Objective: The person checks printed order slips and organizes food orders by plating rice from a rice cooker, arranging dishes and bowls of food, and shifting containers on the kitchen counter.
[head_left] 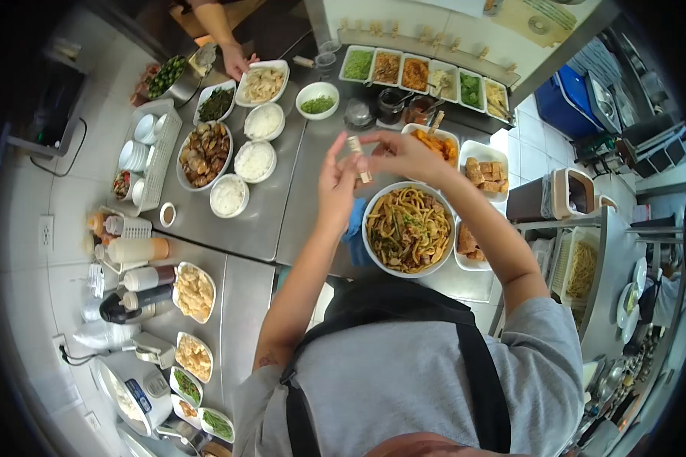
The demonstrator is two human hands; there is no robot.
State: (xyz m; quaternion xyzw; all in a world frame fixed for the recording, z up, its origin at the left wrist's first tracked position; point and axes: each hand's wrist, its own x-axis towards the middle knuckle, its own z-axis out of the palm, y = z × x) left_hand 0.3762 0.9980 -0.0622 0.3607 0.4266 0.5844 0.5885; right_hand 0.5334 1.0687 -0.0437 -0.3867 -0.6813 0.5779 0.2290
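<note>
My left hand point(337, 179) and my right hand point(400, 156) meet above the steel counter, fingers closed around a small pale wooden clothespin point(366, 177). Part of it is hidden by my fingers, and the printing on it is too small to read. Just below my right hand stands a white bowl of noodles point(408, 230) with meat and chopped greens. A blue cloth point(356, 228) lies against the bowl's left side. Beyond my right wrist is a dish of orange food point(436, 145), with another clothespin on its rim.
Rice bowls point(252, 161) and a bowl of clams point(204, 156) stand left. A co-worker's hand point(236, 62) touches a dish of dumplings point(262, 82). Garnish trays point(415, 75) line the back. Fried tofu point(486, 175) sits right; sauce bottles point(149, 278) stand lower left.
</note>
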